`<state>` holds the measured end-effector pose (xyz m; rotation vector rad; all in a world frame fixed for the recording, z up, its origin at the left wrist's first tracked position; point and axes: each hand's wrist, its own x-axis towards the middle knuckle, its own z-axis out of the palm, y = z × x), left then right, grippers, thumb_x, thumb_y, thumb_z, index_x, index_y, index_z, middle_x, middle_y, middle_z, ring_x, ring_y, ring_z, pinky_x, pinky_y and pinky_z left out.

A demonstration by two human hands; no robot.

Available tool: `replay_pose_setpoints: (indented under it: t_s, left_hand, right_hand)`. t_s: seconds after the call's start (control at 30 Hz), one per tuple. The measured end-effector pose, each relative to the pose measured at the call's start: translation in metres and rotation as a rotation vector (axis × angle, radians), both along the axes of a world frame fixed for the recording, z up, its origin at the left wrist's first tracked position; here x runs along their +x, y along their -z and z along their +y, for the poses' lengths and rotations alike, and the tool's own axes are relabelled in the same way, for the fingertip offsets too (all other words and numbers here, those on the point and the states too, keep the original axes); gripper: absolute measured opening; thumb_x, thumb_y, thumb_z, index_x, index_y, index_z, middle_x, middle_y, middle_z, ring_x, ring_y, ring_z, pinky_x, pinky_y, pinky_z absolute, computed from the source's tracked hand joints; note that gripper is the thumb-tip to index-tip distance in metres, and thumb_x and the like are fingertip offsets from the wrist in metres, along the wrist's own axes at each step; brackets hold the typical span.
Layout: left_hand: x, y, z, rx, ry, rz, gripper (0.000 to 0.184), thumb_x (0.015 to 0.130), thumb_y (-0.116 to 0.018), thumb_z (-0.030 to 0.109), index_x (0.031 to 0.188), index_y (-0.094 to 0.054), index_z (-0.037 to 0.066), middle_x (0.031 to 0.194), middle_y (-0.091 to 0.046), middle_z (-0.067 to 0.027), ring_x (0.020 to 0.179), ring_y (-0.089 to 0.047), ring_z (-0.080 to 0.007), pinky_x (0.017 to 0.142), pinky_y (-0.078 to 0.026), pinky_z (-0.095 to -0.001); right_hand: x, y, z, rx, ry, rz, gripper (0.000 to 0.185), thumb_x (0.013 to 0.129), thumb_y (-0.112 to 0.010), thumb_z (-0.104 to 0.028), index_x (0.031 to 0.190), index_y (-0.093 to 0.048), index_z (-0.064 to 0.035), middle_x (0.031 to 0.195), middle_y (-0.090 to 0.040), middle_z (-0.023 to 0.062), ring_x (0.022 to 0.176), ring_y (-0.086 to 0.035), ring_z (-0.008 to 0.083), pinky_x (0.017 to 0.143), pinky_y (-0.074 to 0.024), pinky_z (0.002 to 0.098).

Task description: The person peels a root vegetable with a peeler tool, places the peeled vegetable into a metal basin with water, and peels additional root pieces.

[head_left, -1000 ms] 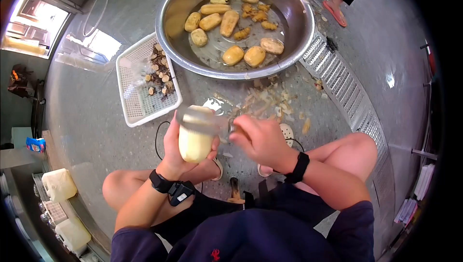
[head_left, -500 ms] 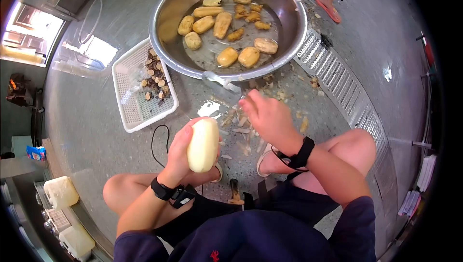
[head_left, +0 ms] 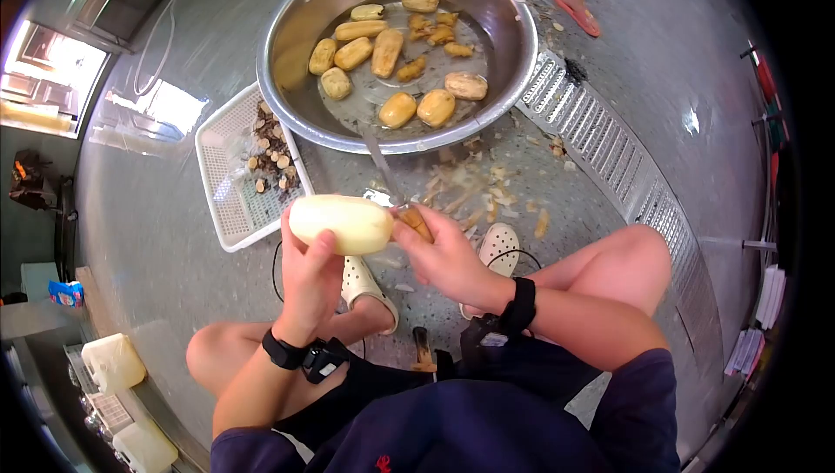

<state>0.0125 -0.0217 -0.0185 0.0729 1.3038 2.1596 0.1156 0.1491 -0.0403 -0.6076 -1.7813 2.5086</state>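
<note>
My left hand (head_left: 306,277) grips a peeled, cream-coloured lotus root (head_left: 339,223), which lies nearly level above my feet. My right hand (head_left: 450,255) is closed around the wooden handle of a knife (head_left: 416,222), its metal blade pointing up and away toward the basin. The knuckles of this hand come close to the root's right end; whether they touch it I cannot tell. Beyond both hands stands a large steel basin (head_left: 271,116) with shallow water, several unpeeled lotus roots (head_left: 387,53) and smaller knobbly brownish-yellow pieces (head_left: 432,31).
A white plastic basket (head_left: 228,231) with cut root ends stands left of the basin. Peelings (head_left: 491,194) litter the wet floor. A metal drain grate (head_left: 600,142) runs along the right. Another person's foot in a red sandal (head_left: 577,13) shows at the upper right.
The root has turned from upright to nearly level and moved slightly up and left. My right hand has come down and left toward the root, and the knife's handle now shows.
</note>
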Motion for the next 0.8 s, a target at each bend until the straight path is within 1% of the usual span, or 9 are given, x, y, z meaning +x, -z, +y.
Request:
replay_pose_setpoints:
  t_s: [0.07, 0.2, 0.3, 0.33, 0.5, 0.6, 0.7, 0.73, 0.8]
  left_hand:
    - [0.006, -0.002, 0.001, -0.023, 0.001, 0.000, 0.070, 0.087, -0.077, 0.002, 0.142, -0.034, 0.007, 0.135, -0.053, -0.0119, 0.124, -0.057, -0.0250, 0.109, -0.047, -0.0424]
    - [0.009, -0.009, 0.002, -0.398, 0.213, 0.280, 0.077, 0.081, -0.083, 0.006, 0.142, -0.038, 0.005, 0.132, -0.056, -0.0139, 0.122, -0.058, -0.0215, 0.100, -0.052, -0.0360]
    - [0.013, -0.011, 0.006, -0.567, 0.411, 0.305, 0.079, 0.079, -0.085, 0.010, 0.145, -0.042, 0.004, 0.135, -0.057, -0.0116, 0.121, -0.060, -0.0223, 0.100, -0.052, -0.0356]
    - [0.016, -0.017, 0.012, -0.628, 0.454, 0.388, 0.087, 0.075, -0.089, 0.015, 0.147, -0.041, 0.002, 0.132, -0.061, -0.0124, 0.118, -0.062, -0.0215, 0.100, -0.052, -0.0357]
    - [0.022, -0.015, 0.015, -0.800, 0.420, 0.496, 0.085, 0.071, -0.090, 0.020, 0.142, -0.047, 0.000, 0.122, -0.065, -0.0148, 0.110, -0.065, -0.0215, 0.093, -0.053, -0.0366]
    - [0.006, -0.019, 0.013, -0.842, 0.407, 0.440, 0.073, 0.074, -0.088, 0.021, 0.134, -0.053, -0.002, 0.110, -0.071, -0.0132, 0.099, -0.069, -0.0198, 0.086, -0.056, -0.0350]
    - [-0.004, -0.012, 0.007, -0.647, 0.375, 0.340, 0.059, 0.077, -0.086, 0.016, 0.126, -0.060, -0.002, 0.109, -0.073, -0.0095, 0.098, -0.069, -0.0157, 0.085, -0.056, -0.0328]
    - [-0.004, -0.016, 0.007, -0.601, 0.341, 0.361, 0.046, 0.079, -0.083, 0.012, 0.119, -0.065, -0.001, 0.108, -0.074, -0.0068, 0.098, -0.069, -0.0128, 0.086, -0.056, -0.0313]
    - [-0.005, -0.013, 0.003, -0.649, 0.330, 0.412, 0.046, 0.079, -0.083, 0.013, 0.118, -0.065, -0.001, 0.107, -0.075, -0.0076, 0.096, -0.069, -0.0135, 0.085, -0.056, -0.0312]
  right_hand:
    - [-0.001, -0.005, 0.009, -0.113, 0.025, -0.046, 0.031, 0.108, -0.059, -0.030, 0.122, -0.064, -0.0034, 0.086, -0.066, 0.0008, 0.066, -0.059, 0.0094, 0.057, -0.0476, 0.0280]
    - [-0.002, -0.004, 0.017, -0.205, 0.093, -0.049, 0.030, 0.107, -0.060, -0.030, 0.123, -0.064, -0.0055, 0.087, -0.065, 0.0002, 0.063, -0.053, 0.0036, 0.051, -0.0418, 0.0219]
    - [-0.003, -0.011, 0.019, -0.121, 0.067, -0.058, 0.032, 0.106, -0.061, -0.032, 0.122, -0.065, -0.0044, 0.088, -0.066, 0.0015, 0.067, -0.058, 0.0081, 0.055, -0.0473, 0.0277]
    - [-0.003, -0.011, 0.018, -0.043, 0.045, -0.039, 0.032, 0.106, -0.062, -0.032, 0.122, -0.065, -0.0042, 0.088, -0.067, 0.0032, 0.069, -0.060, 0.0109, 0.058, -0.0486, 0.0301]
    - [-0.004, -0.004, 0.012, 0.416, 0.050, 0.164, 0.032, 0.102, -0.065, -0.031, 0.118, -0.065, -0.0029, 0.090, -0.069, 0.0125, 0.079, -0.069, 0.0266, 0.070, -0.0533, 0.0416]
    - [-0.005, -0.012, 0.028, 0.914, 0.060, 0.284, 0.028, 0.099, -0.068, -0.032, 0.109, -0.066, -0.0063, 0.085, -0.066, 0.0109, 0.076, -0.069, 0.0287, 0.064, -0.0527, 0.0406]
    - [0.004, -0.017, 0.034, 1.241, -0.142, 0.351, 0.028, 0.095, -0.070, -0.036, 0.099, -0.063, -0.0097, 0.079, -0.063, 0.0054, 0.069, -0.068, 0.0267, 0.058, -0.0513, 0.0389]
    - [0.005, -0.015, 0.032, 1.289, -0.158, 0.362, 0.028, 0.095, -0.070, -0.037, 0.098, -0.063, -0.0107, 0.078, -0.063, 0.0047, 0.067, -0.067, 0.0256, 0.056, -0.0506, 0.0380]
    - [0.007, -0.012, 0.029, 1.380, -0.194, 0.381, 0.029, 0.095, -0.070, -0.040, 0.095, -0.062, -0.0125, 0.078, -0.062, 0.0032, 0.063, -0.066, 0.0235, 0.052, -0.0491, 0.0361]
